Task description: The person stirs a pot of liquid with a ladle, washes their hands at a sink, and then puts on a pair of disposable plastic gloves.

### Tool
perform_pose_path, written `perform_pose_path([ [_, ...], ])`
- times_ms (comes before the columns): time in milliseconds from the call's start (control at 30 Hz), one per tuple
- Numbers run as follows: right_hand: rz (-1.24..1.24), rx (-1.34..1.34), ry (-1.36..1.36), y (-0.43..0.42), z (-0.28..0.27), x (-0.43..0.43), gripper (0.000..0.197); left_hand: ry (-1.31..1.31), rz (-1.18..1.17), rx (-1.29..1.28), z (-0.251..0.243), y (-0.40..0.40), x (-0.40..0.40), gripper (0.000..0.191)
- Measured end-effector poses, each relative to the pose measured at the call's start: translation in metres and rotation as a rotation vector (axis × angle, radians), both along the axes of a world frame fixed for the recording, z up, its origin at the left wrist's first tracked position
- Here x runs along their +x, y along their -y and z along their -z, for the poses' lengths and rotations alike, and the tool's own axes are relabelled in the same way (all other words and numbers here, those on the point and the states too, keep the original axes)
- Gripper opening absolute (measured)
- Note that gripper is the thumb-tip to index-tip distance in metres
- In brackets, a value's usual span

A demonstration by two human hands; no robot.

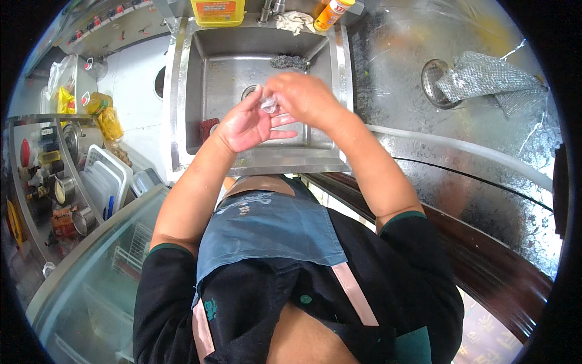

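Observation:
Over a stainless steel sink (227, 154) both bare hands are close together. My left hand (248, 125) is palm up with its fingers spread. My right hand (298, 98) curls above it, its fingers around a small crumpled piece of clear, thin plastic (269, 105). Whether the left thumb also touches the plastic cannot be told. Both hands and forearms look wet. Behind the hands, a metal scouring pad (289, 62) lies in the sink by the far wall. A dark red scrubbing pad (209, 129) lies at the left wall, and the drain (248, 92) is partly hidden by the hands.
A yellow container (218, 12), a faucet (264, 11), a white rag (294, 22) and an orange bottle (333, 14) line the sink's back edge. On the right metal surface are a round strainer (437, 84), a silvery mesh cloth (486, 79) and a pale hose (459, 144). Shelves stand left.

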State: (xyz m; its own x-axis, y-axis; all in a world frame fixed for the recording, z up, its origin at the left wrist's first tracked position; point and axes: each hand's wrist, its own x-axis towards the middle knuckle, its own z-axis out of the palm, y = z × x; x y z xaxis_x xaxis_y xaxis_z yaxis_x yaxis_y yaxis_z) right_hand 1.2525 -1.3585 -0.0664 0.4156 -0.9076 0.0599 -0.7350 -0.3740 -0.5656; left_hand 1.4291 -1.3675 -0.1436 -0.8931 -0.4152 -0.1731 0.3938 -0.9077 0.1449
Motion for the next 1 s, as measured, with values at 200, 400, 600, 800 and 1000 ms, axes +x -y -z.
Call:
perform_pose_path([
  [200, 0.119, -0.151, 0.071, -0.057, 0.024, 0.011, 0.019, 0.517, -0.132, -0.087, 0.015, 0.01, 0.005, 0.025],
  [400, 0.56, 0.876, 0.979, -0.045, 0.043, 0.021, 0.032, 0.927, 0.159, -0.909, -0.006, -0.008, 0.011, 0.021],
  [600, 0.444, 0.664, 1.138, -0.036, 0.042, 0.045, 0.048, 1.11, -0.047, -1.294, -0.016, -0.034, -0.005, 0.027],
  [800, 0.343, 0.656, 1.081, -0.035, 0.045, 0.044, 0.045, 1.31, 0.186, -1.536, -0.016, -0.042, -0.002, 0.029],
  [1000, 0.371, 0.539, 0.9, -0.036, 0.051, 0.047, 0.023, 1.35, 0.256, -1.64, -0.031, -0.046, -0.001, 0.029],
])
